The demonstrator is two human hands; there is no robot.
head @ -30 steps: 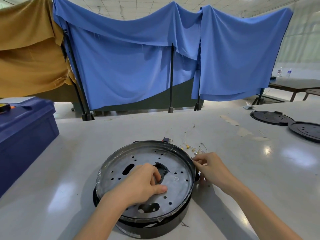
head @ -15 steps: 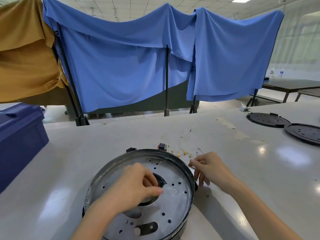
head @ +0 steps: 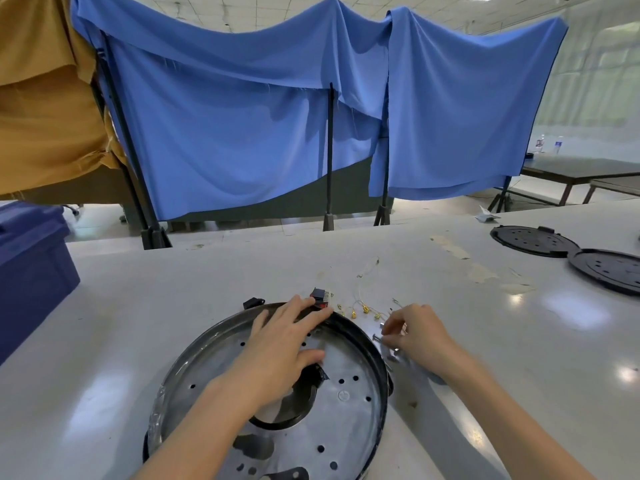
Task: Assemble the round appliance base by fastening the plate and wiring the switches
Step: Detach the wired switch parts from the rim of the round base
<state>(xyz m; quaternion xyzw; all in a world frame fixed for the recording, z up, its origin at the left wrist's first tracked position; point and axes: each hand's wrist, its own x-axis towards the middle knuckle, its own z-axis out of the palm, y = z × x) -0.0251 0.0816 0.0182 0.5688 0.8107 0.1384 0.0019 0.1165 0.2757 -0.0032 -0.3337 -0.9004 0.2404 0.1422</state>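
1. The left hand (head: 284,344) has left the middle hole and now lies open, flat on the plate (head: 346,420).
2. The right hand (head: 419,337) curls over screws (head: 376,337) at its fingertips. I cannot tell if it holds one. Fastening probably comes next.

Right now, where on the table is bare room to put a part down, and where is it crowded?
Bare: the table between the blue bin and the round base; also between the right hand and the black discs. Crowded: behind the base, with the switch, wires, screws and the left hand.
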